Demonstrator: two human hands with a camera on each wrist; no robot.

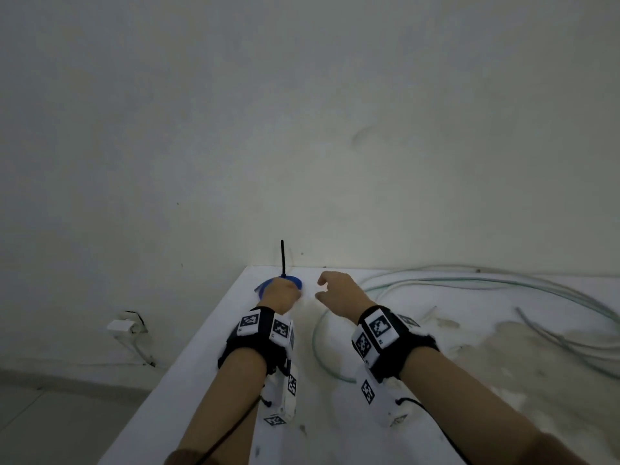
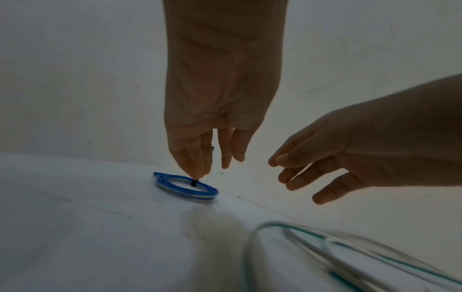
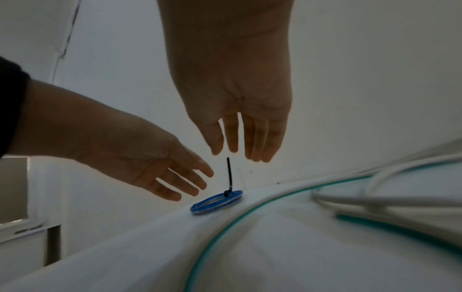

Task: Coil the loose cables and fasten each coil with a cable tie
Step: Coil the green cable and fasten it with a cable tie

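Note:
A small blue cable coil lies flat at the far left corner of the white table. It is bound by a black cable tie whose tail stands upright. My left hand hovers over the coil with straight, spread fingers, beside the tie and holding nothing. To its right my right hand hangs in the air with relaxed fingers, also holding nothing. Loose white and teal cables sprawl across the right half of the table.
The wall rises directly behind the table's far edge. A wall socket with a hanging lead sits low on the left, beyond the table's left edge. Stained patches mark the table surface on the right.

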